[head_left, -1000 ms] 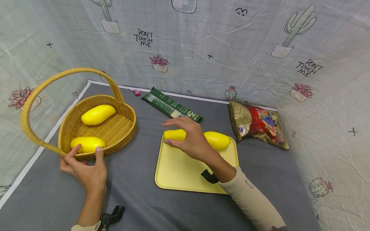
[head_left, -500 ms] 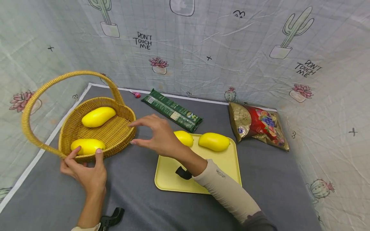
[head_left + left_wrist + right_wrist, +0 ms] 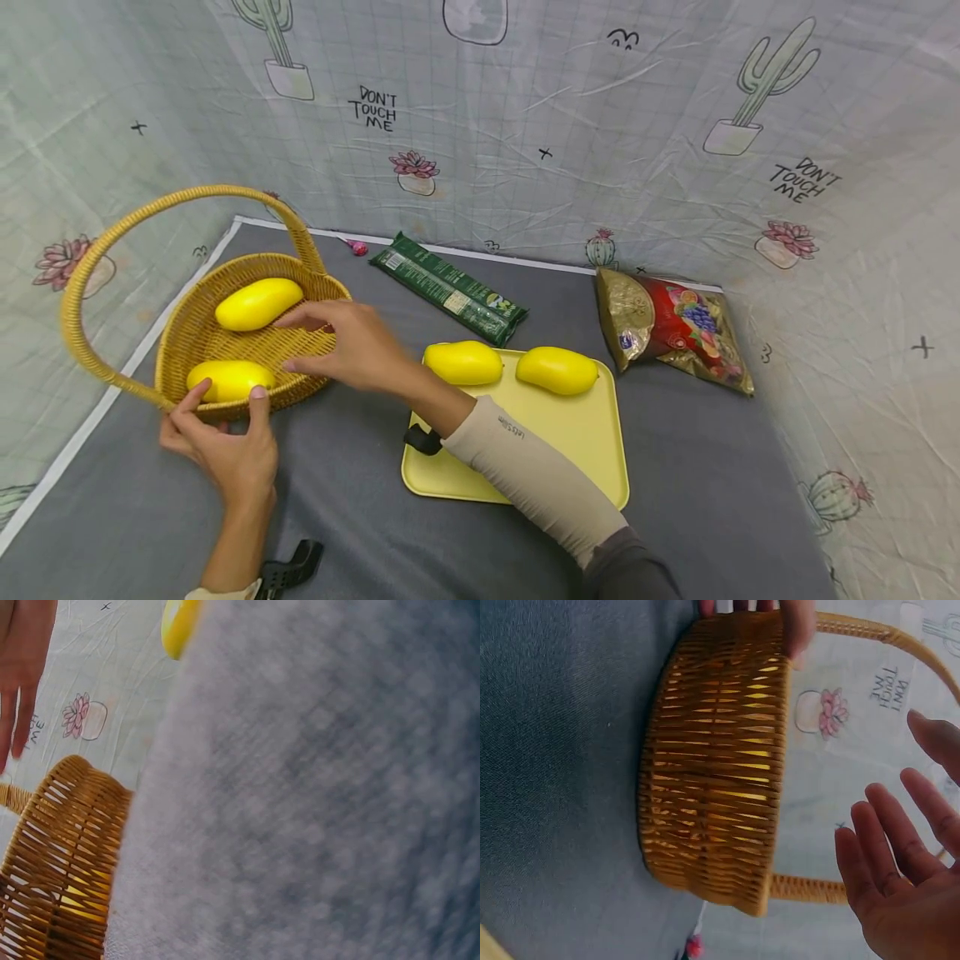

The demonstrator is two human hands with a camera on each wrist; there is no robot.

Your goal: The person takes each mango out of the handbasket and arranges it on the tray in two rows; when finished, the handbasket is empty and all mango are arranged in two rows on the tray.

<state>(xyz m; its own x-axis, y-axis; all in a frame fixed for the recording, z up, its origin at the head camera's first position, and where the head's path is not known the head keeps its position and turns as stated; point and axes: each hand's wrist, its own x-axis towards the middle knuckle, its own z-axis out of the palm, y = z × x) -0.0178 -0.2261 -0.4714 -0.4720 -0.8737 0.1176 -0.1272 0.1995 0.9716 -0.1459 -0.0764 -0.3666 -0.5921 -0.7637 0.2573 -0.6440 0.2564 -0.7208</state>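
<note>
At the left in the head view stands a woven basket with a tall arched handle, holding two yellow mangoes: one at the back, the other mango by the near rim. My left hand grips that near rim, fingertips close to the front mango. My right hand reaches over the basket's right side, thumb and fingers spread apart with nothing between them. The right wrist view shows its fingers extended above the basket's level. Two more mangoes, a left one and a right one, lie on a yellow tray.
Behind the tray lies a long green packet. A red and gold bag sits at the back right, and a small pink lollipop at the back edge. Printed cloth hangs around the grey table.
My right hand has swept left from above the tray's mangoes to over the basket, uncovering both mangoes on the tray. My left hand keeps its grip on the rim.
</note>
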